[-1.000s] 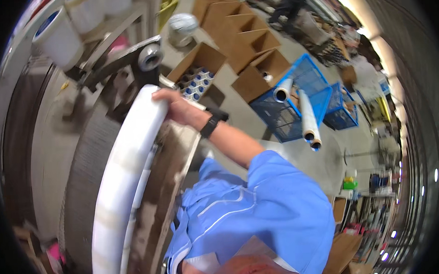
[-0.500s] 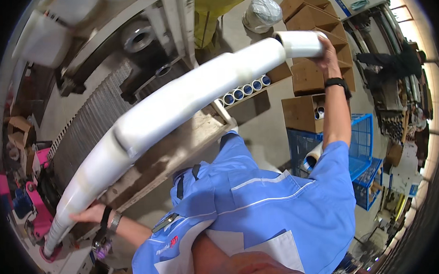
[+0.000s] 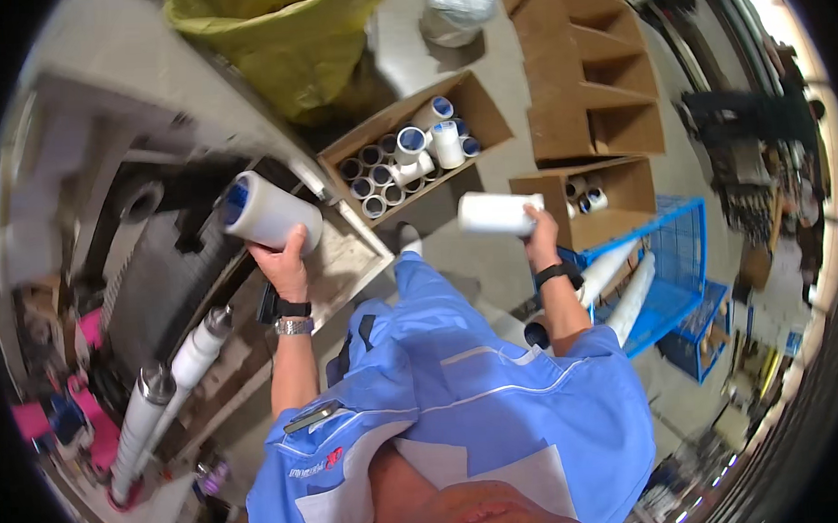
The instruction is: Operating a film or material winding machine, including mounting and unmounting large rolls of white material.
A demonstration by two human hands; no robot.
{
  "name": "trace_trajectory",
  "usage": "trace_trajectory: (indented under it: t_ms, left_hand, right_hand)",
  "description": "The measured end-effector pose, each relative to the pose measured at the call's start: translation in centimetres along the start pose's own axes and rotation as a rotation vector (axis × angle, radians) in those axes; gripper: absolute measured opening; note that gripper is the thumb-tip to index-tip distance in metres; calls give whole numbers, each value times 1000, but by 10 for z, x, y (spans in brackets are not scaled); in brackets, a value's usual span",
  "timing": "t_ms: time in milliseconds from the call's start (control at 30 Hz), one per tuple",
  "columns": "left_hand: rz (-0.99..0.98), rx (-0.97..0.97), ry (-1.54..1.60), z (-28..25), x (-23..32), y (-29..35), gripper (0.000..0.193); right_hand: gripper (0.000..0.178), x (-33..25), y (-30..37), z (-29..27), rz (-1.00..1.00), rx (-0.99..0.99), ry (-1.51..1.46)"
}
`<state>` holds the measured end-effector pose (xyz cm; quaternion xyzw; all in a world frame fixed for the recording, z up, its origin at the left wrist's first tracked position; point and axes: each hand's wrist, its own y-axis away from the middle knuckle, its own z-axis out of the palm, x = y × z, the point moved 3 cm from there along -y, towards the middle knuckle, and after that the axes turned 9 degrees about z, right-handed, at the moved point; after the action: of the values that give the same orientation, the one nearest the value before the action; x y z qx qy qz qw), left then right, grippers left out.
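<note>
My left hand (image 3: 284,267) grips the near side of a thick white film roll (image 3: 281,216), whose blue-lined core faces up and left. That roll is above the pale bench edge (image 3: 358,255). Farther right, my right hand (image 3: 540,235) has its fingers closed around the right end of another white roll (image 3: 494,213), held sideways in the air. Ahead of both hands stands an open cardboard box (image 3: 483,118) with several white rolls inside, some upright and some lying on top.
Two white-wrapped shafts (image 3: 198,351) lean at the left beside a dark ribbed machine part (image 3: 153,282). A yellow-lined bin (image 3: 288,52) stands ahead. To the right are cardboard boxes (image 3: 562,115) and a blue crate (image 3: 686,278) with long white tubes. A person (image 3: 759,116) is at far right.
Both hands were spread along a long line of white rolls slanting across the view. Now each holds a separate roll; the left hand has moved forward and right, the right hand back toward me.
</note>
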<state>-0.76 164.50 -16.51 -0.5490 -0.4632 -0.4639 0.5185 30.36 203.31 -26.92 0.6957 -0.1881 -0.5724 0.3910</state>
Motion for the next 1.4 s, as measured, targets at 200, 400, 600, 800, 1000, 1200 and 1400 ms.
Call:
trace_trajectory:
  t_ms: [200,400,600,800,1000,1200,1400]
  left_hand:
    - [-247,-941,-315,116,-29,47,69]
    - [233,-1347,-143,352,30,140,80]
    - [212,-1220,-152,304,35,81,59]
    - [-29,-996,-679,41,-83,78,38]
    - [-935,128,-400,-272,-118,208,33]
    - [-1266,831,-14,-369,-71,403,32]
    - [-1314,970,284,-377,-92,483,58]
  right_hand:
    - [78,-24,93,-11,-418,239,587]
    - [84,-139,81,-167,-541,677,488]
    - [30,-48,32,-179,-205,110,-135]
    - [43,-14,53,63,335,-582,-142]
    - [81,-239,84,348,-337,-1090,177]
    - [53,-168,103,446,-527,-1166,655]
    - [37,128,132,357,403,-1144,632]
